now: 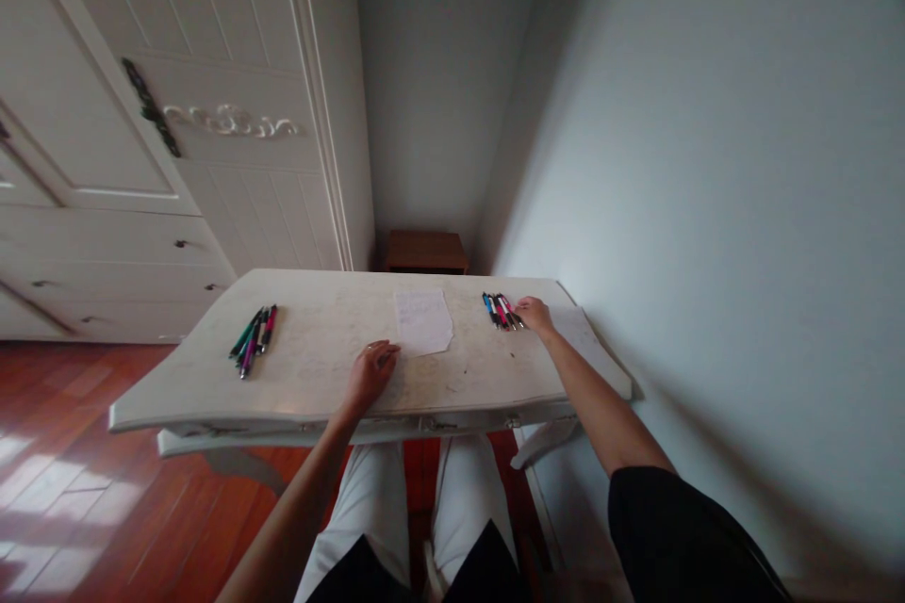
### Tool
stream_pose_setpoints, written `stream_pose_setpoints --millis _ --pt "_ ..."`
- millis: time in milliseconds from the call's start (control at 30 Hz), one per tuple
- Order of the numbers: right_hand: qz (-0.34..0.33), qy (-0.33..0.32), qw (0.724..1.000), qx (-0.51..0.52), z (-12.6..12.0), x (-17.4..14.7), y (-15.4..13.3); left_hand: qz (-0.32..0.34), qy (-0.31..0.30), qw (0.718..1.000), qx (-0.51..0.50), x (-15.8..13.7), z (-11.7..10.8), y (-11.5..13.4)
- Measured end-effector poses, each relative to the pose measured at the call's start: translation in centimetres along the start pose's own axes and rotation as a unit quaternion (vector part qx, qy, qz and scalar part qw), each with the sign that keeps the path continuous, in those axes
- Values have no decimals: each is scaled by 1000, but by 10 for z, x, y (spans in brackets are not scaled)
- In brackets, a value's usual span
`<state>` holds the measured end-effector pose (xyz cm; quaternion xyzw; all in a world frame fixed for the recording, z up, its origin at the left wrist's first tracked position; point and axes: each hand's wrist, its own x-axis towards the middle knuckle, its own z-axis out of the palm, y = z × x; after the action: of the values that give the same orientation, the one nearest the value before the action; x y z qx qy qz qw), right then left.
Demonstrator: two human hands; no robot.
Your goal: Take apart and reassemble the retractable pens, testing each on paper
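On the white desk [339,301], my left hand [372,369] rests at the lower left corner of a sheet of paper [422,320], its fingers loosely bent and nothing seen in them. Faint writing shows on the sheet. To the right lies a row of pens [501,311] in blue, black, white and pink. My right hand [535,314] is at the right end of this row, fingers pinched together on a pen there; the fingertips partly hide it. A second group of pens [255,339], green, purple, pink and black, lies at the left of the desk.
Another pale sheet [584,334] lies under my right forearm. Small dark bits lie near the desk's front. A white wardrobe [233,198] stands behind at the left, a wall [742,207] rises at the right, and a brown wooden stand [427,250] is beyond the desk.
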<state>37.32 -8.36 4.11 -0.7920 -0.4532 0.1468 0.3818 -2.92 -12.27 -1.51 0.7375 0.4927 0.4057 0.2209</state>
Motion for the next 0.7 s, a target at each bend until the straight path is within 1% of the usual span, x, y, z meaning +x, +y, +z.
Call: stream_pose_setpoints --millis 67,133,233,300,333,367,400,467,533,567,633,667,700 --pt "-13 12 1000 -13 -2 -6 -3 3 5 1000 -9 0 0 0" --pt "-32 25 999 -17 -4 -19 -7 4 14 1000 -16 0 1 0" --pt "-78 33 996 -1 0 -60 -11 6 27 999 -27 -2 1 3" --pt "-105 5 994 20 9 -99 -12 5 29 999 -41 -4 -1 5" --pt "-125 -27 991 34 15 -121 -10 6 31 998 -50 -5 -3 5" --pt "-158 -63 984 54 20 -141 -9 7 38 998 -55 -6 -8 4" --pt "-186 -83 977 64 24 -159 -6 9 49 997 -53 -7 -14 1" --pt "-224 -102 967 64 30 -187 -1 8 81 997 -16 -7 -35 -8" --pt "-240 -81 965 64 32 -202 2 -16 130 989 74 -8 -66 -21" --pt "-250 -72 964 63 32 -206 3 -38 158 977 137 -8 -85 -28" --pt "-265 -50 962 48 33 -207 3 -97 189 939 270 -9 -121 -41" --pt "-270 -35 962 38 34 -207 3 -138 182 919 322 -9 -137 -47" --pt "-273 -22 961 26 35 -206 2 -174 162 903 358 -10 -151 -53"
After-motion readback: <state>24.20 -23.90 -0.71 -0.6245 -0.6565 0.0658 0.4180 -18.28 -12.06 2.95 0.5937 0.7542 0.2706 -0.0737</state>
